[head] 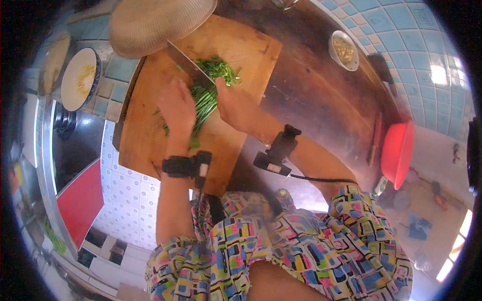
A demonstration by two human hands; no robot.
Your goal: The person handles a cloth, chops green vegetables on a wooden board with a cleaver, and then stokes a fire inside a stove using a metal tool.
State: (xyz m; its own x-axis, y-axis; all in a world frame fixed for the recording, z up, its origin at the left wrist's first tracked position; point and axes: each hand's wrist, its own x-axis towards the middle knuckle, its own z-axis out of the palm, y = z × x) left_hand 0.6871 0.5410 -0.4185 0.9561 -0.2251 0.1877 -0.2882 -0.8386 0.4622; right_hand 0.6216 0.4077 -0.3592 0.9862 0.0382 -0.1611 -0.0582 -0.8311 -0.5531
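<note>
My right hand (pixel 231 107) grips a knife (pixel 192 67) with a broad blade; its handle is hidden in the fist. The blade lies across long green stalks (pixel 205 103) on a wooden cutting board (pixel 147 90). Finely chopped greens (pixel 220 69) are heaped on the blade's far side. My left hand (pixel 177 107), somewhat blurred, is against the left side of the stalks, its fingers curled near the blade. Whether it grips the stalks cannot be told. Small green scraps lie left of that hand.
A woven basket (pixel 158 22) overlaps the board's far left edge. A white bowl (pixel 79 79) with yellowish residue stands left. Far right are a small bowl of food (pixel 343 50) and a red plastic basin (pixel 397 154). A tiled wall (pixel 418 45) bounds the right side.
</note>
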